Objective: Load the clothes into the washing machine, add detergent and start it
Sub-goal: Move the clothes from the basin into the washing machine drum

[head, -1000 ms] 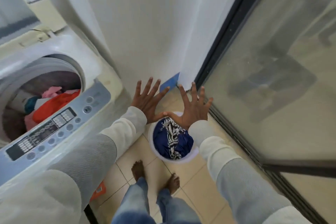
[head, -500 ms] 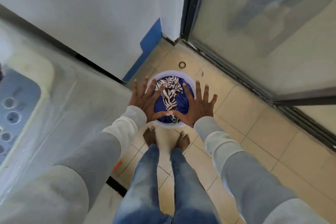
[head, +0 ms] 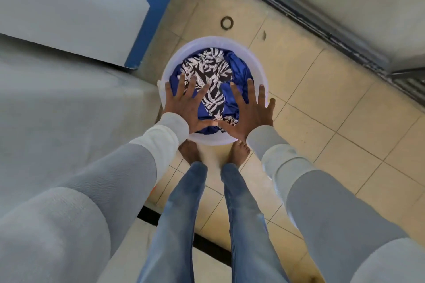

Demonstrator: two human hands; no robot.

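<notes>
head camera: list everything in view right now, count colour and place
basin: one, white, on the floor, centre
leaf-print garment: one, black and white, in the basin
blue cloth: at least one, blue, in the basin
ring: one, dark, floor beyond the basin
floor tiles: many, beige
washing machine casing: one, white, left
left hand: one, fingers spread, over the basin
right hand: one, fingers spread, over the basin
jeans: one pair, blue, bottom centre

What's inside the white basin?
Blue cloth and a black-and-white leaf-print garment fill the basin. The left hand and right hand hide its near part; anything beneath is covered.
</notes>
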